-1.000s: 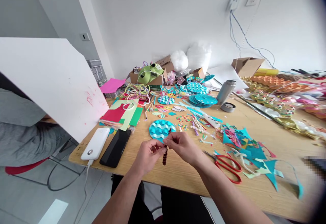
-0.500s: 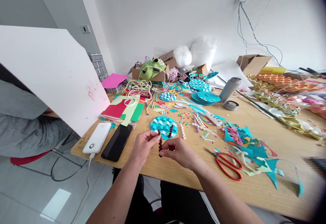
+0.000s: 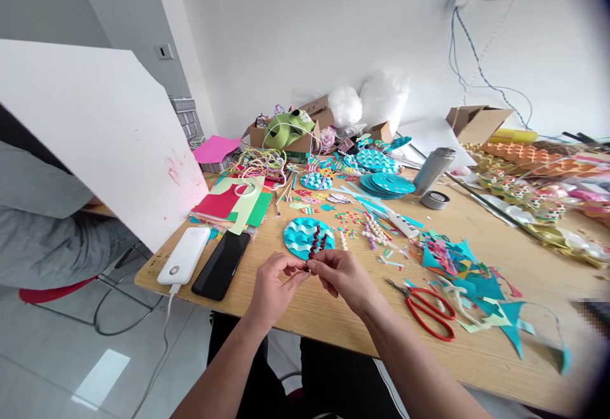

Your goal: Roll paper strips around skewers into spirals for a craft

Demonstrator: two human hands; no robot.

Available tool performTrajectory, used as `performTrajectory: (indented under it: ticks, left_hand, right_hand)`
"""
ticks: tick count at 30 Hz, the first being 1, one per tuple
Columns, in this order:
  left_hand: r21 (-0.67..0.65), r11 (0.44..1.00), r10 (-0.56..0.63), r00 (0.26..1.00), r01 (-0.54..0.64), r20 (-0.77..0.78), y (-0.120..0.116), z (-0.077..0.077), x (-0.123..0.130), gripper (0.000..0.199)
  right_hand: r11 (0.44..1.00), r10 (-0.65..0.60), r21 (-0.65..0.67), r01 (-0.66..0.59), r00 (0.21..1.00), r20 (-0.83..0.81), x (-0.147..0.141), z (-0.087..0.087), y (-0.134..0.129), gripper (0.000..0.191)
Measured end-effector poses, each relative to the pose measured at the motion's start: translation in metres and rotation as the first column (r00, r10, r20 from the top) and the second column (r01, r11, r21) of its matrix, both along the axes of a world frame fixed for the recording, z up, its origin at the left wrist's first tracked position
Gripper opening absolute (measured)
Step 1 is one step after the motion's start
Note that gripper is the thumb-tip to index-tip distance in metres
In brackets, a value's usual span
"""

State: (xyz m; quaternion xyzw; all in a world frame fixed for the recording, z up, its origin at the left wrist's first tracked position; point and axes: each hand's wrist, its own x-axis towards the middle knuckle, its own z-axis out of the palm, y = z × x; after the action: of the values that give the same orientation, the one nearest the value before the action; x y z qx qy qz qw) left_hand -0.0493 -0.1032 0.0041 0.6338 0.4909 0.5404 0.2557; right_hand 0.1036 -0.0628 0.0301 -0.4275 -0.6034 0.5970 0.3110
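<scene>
A dark red twisted strip (image 3: pixel 314 241) stands up from between my hands, its lower end pinched. My left hand (image 3: pixel 279 284) and my right hand (image 3: pixel 340 277) meet at that end, fingertips closed on it. Just beyond them lies a round turquoise disc (image 3: pixel 298 234) with pale wavy strips. A second dark red twisted piece (image 3: pixel 324 240) rests at the disc's right side. To the right of the disc is a cream twisted piece (image 3: pixel 343 240).
Red-handled scissors (image 3: pixel 431 312) and paper scraps (image 3: pixel 476 276) lie at the right. A black phone (image 3: pixel 221 266) and white power bank (image 3: pixel 185 257) are at the left. Farther back stand stacked turquoise discs (image 3: pixel 387 185), a metal flask (image 3: pixel 433 171) and coloured paper (image 3: pixel 216 203).
The dark red strip's free end now points up over the disc. My hands have closed together at its lower end. The view has shifted slightly.
</scene>
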Motion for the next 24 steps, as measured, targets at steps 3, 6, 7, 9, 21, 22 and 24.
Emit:
performTrajectory:
  ticks: [3, 6, 7, 9, 21, 22, 24]
  left_hand:
    - [0.175, 0.984, 0.061, 0.991, -0.039, -0.119, 0.001, -0.001, 0.001, 0.003]
    - [0.262, 0.964, 0.09, 0.978, -0.038, -0.19, 0.002, -0.003, 0.0, 0.003]
    - [0.276, 0.96, 0.097, 0.972, -0.035, -0.213, 0.001, -0.003, 0.0, 0.004]
    - [0.282, 0.959, 0.093, 0.963, -0.019, -0.253, -0.001, -0.005, -0.001, 0.006]
    - [0.058, 0.986, 0.169, 0.924, -0.159, -0.343, 0.035, -0.011, -0.028, 0.015]
    - [0.043, 0.988, 0.154, 0.908, -0.149, -0.391, 0.041, -0.013, -0.029, 0.014]
    - [0.025, 0.988, 0.144, 0.866, -0.15, -0.478, 0.054, -0.018, -0.031, 0.014]
  right_hand:
    - [1.0, -0.001, 0.018, 0.001, 1.0, -0.016, -0.003, 0.0, 0.0, 0.028]
    - [0.999, 0.033, 0.001, -0.033, 0.999, -0.039, -0.005, 0.002, 0.0, 0.028]
    - [0.999, 0.049, -0.009, -0.05, 0.998, -0.046, -0.005, 0.003, 0.001, 0.028]
    - [0.996, 0.087, -0.03, -0.089, 0.995, -0.058, -0.004, 0.005, 0.002, 0.028]
    - [0.949, -0.191, 0.279, 0.149, 0.973, 0.13, -0.007, 0.0, 0.02, 0.023]
    - [0.935, -0.21, 0.321, 0.148, 0.963, 0.168, -0.011, -0.008, 0.022, 0.022]
    - [0.911, -0.245, 0.389, 0.134, 0.937, 0.25, -0.02, -0.024, 0.027, 0.022]
